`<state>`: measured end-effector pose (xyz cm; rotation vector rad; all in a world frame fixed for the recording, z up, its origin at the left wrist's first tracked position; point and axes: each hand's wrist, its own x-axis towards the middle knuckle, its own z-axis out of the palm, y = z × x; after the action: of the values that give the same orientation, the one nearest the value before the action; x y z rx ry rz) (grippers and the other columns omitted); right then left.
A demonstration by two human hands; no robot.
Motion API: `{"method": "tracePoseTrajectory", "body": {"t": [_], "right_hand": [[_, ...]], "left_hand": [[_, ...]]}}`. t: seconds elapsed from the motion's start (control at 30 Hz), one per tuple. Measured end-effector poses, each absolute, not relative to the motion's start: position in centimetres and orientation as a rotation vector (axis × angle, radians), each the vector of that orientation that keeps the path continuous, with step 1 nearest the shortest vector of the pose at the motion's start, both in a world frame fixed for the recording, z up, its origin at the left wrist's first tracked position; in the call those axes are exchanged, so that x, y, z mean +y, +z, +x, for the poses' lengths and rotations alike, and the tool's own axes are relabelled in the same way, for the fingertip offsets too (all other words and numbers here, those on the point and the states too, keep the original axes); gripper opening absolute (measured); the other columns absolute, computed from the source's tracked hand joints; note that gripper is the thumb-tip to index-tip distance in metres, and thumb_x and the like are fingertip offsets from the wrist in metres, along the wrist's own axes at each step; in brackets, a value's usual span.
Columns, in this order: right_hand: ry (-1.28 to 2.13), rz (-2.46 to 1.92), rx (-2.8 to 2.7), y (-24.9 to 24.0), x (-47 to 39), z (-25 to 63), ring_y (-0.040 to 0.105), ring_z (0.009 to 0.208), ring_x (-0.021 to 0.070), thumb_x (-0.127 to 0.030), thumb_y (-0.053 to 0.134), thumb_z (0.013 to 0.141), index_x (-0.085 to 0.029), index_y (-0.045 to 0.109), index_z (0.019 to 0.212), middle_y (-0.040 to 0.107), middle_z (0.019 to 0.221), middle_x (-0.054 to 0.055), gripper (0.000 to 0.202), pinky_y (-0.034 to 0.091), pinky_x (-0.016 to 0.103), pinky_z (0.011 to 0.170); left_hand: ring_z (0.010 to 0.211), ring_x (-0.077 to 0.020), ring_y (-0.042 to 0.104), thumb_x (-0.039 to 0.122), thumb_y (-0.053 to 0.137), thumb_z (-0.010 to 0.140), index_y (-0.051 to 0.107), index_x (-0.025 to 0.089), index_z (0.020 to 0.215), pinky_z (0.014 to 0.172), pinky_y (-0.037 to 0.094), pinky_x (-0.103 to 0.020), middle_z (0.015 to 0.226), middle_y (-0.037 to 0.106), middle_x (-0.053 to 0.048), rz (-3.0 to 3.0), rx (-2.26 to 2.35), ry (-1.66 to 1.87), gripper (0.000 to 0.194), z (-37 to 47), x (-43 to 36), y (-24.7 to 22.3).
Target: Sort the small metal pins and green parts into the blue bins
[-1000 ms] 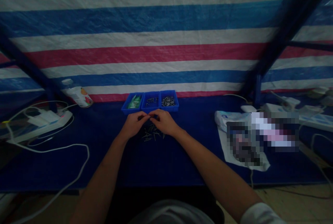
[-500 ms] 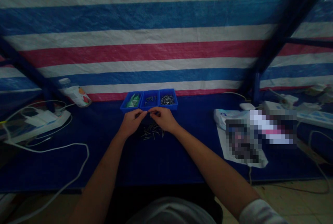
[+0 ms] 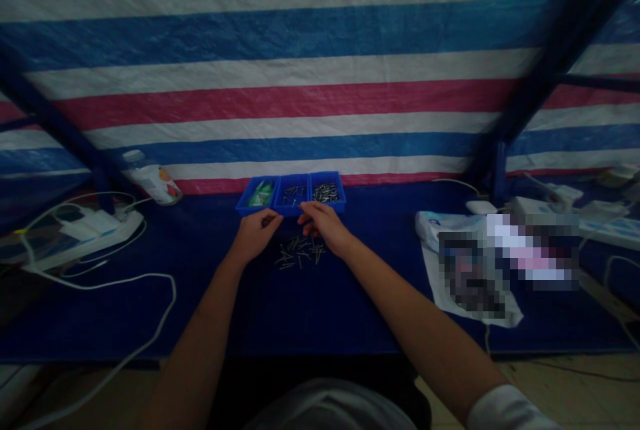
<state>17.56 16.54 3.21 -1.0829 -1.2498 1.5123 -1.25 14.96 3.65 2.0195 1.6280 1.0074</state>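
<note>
Several thin metal pieces like screws [image 3: 300,253] lie scattered on the blue table just below my hands. My left hand [image 3: 256,231] is closed in front of the green-filled tray, thumb and fingers pressed together; anything between them is too small to make out. Close to the middle tray, my right hand [image 3: 323,225] has its fingers bent, with something thin and pale at the fingertips that I cannot name. Three joined blue trays stand behind: the left one [image 3: 241,207] with green and white items, the middle one [image 3: 291,211] with a few dark pieces, the right one [image 3: 343,203] with many small metal pieces.
A bottle [image 3: 159,183] leans at the back left near a white power strip [image 3: 120,230] with cables. On the right lie a white plastic bag [image 3: 430,233] with a blurred item, and another power strip [image 3: 530,211]. A striped sheet [image 3: 310,103] hangs behind the table.
My hands have moved apart, the right one shifting away from the left and over to the right. More of the scattered pieces shows. The whole view has shifted slightly.
</note>
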Motion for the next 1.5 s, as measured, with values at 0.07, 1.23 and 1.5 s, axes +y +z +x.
{"method": "tracePoseTrajectory", "body": {"t": [0.07,1.23,1.5], "right_hand": [[1.443,-1.111,-1.311,3.1,16.7,17.6,0.051,0.045,0.0074,-0.031,0.053,0.089,-0.020,0.061,0.085,0.063,0.069,-0.003,0.015,0.033,0.021,0.045],[0.355,-1.365,-2.384,2.1,15.0,17.6,0.062,0.093,0.0214,-0.021,0.048,0.092,-0.018,0.073,0.100,0.069,0.100,0.010,0.026,0.045,0.031,0.082],[0.335,-1.349,-2.417,2.2,15.3,17.8,0.063,0.095,0.0193,-0.018,0.045,0.095,-0.015,0.073,0.102,0.069,0.102,0.012,0.030,0.043,0.029,0.089]], "left_hand": [[0.068,-0.0181,0.062,0.039,0.058,0.083,0.069,0.019,0.080,0.066,0.047,-0.030,0.074,0.071,-0.003,2.076,1.609,0.886,0.024,-1.4,14.9,3.6],[0.083,-0.0227,0.062,0.020,0.052,0.087,0.066,0.019,0.086,0.071,0.042,-0.033,0.089,0.068,-0.007,2.641,1.569,0.291,0.014,0.3,14.6,3.2],[0.083,-0.0221,0.062,0.020,0.047,0.089,0.061,0.017,0.089,0.073,0.042,-0.034,0.092,0.065,-0.007,2.577,1.572,0.292,0.014,-0.1,14.8,2.7]]}}
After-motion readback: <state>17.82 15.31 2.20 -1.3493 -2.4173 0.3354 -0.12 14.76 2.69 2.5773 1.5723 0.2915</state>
